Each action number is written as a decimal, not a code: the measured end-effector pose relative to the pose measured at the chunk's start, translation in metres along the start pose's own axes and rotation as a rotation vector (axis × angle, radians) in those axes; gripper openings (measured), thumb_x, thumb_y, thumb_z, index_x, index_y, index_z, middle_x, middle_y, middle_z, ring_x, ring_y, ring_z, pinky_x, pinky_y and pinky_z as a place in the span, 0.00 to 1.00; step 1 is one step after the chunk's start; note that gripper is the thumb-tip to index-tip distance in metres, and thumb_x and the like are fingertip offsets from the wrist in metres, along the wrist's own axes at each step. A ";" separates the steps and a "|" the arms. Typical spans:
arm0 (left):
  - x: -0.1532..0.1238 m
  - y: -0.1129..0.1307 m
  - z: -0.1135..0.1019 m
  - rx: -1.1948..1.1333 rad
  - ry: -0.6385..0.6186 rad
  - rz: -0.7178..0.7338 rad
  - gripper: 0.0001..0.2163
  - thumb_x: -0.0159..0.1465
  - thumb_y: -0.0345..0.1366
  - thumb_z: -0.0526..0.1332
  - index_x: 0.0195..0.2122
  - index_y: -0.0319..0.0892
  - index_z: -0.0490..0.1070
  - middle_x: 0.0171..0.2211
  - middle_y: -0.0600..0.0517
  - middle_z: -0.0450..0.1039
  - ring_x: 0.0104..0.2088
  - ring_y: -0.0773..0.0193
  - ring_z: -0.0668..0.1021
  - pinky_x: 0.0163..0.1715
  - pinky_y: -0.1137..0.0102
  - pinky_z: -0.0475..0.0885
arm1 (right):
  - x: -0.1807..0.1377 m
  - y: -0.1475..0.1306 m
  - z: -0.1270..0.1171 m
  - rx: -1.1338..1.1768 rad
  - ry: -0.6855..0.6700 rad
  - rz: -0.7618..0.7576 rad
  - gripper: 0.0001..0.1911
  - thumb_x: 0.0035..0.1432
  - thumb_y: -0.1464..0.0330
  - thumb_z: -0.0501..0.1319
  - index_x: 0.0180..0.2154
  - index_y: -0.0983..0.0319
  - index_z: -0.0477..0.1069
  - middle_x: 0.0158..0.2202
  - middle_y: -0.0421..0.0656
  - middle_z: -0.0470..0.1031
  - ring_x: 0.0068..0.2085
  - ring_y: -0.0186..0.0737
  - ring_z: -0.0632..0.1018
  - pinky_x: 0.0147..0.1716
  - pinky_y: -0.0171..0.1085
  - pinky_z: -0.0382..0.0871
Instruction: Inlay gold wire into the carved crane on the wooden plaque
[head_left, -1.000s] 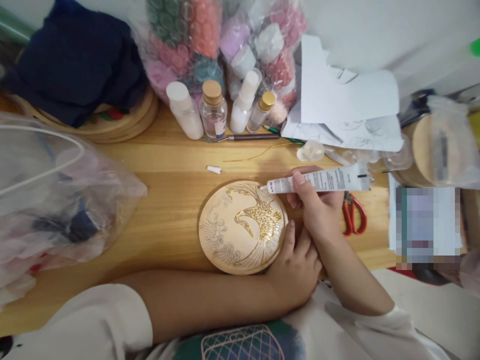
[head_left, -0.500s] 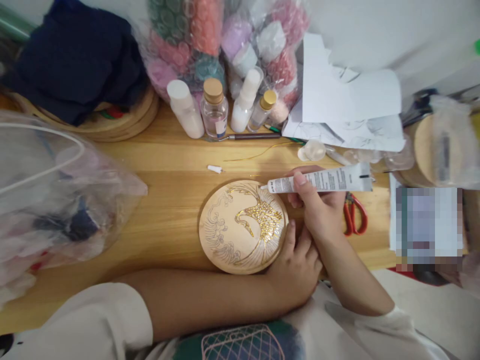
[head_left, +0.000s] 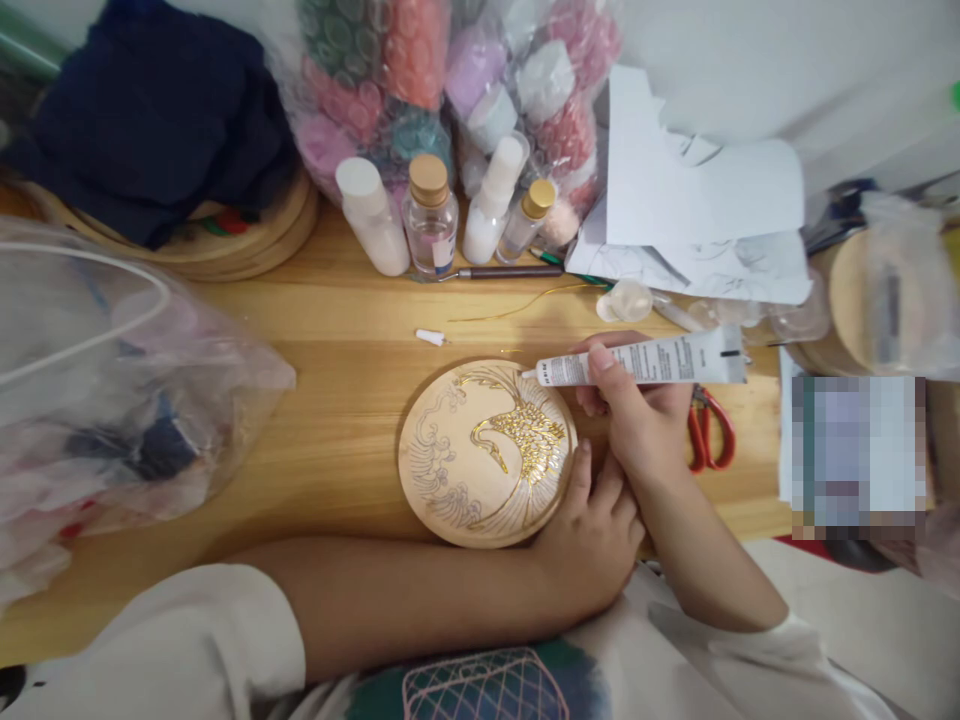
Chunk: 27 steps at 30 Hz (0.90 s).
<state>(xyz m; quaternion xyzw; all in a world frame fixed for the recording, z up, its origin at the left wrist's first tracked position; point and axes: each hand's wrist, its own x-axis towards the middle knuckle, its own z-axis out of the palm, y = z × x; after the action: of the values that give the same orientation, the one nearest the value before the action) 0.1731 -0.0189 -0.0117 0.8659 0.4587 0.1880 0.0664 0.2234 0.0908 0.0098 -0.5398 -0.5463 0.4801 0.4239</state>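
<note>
A round wooden disc [head_left: 450, 470] lies on the wooden table [head_left: 330, 400], drawn with waves and a bird partly outlined in gold wire. My right hand [head_left: 637, 415] grips a white glue tube [head_left: 660, 360], held level with its nozzle at the disc's upper right edge. My left hand [head_left: 592, 540] reaches across my body and rests at the disc's lower right rim, fingers curled against it. A small white cap [head_left: 430, 338] and a loose gold wire [head_left: 517, 305] lie just beyond the disc.
Several small bottles [head_left: 431, 215] and a bag of coloured beads [head_left: 450, 80] stand at the back. White papers [head_left: 697, 200] lie back right, red scissors [head_left: 709, 430] right of my hand. A clear plastic bag [head_left: 112, 390] fills the left; dark cloth [head_left: 150, 120] covers wooden hoops.
</note>
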 end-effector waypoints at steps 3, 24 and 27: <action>0.000 0.000 0.000 0.002 0.004 0.001 0.17 0.67 0.38 0.52 0.48 0.38 0.75 0.52 0.46 0.75 0.55 0.50 0.72 0.56 0.50 0.63 | 0.000 -0.001 0.000 0.005 0.002 0.006 0.09 0.58 0.60 0.64 0.32 0.59 0.74 0.18 0.34 0.67 0.18 0.28 0.66 0.16 0.31 0.60; 0.000 0.000 -0.001 -0.004 -0.032 0.007 0.18 0.69 0.37 0.49 0.50 0.38 0.74 0.53 0.46 0.74 0.56 0.51 0.72 0.56 0.50 0.64 | -0.002 0.003 -0.002 -0.015 0.006 0.023 0.10 0.56 0.58 0.65 0.31 0.57 0.75 0.19 0.35 0.68 0.18 0.30 0.66 0.16 0.32 0.61; 0.000 0.000 -0.001 -0.001 -0.037 0.019 0.18 0.68 0.37 0.49 0.50 0.38 0.74 0.53 0.45 0.74 0.56 0.50 0.71 0.57 0.49 0.64 | -0.002 0.003 -0.001 -0.036 0.024 0.014 0.10 0.56 0.57 0.65 0.32 0.57 0.75 0.19 0.35 0.68 0.18 0.29 0.66 0.17 0.32 0.62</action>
<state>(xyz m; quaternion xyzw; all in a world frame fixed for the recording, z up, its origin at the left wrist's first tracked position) 0.1728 -0.0194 -0.0110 0.8736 0.4489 0.1728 0.0735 0.2249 0.0882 0.0071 -0.5565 -0.5461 0.4668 0.4174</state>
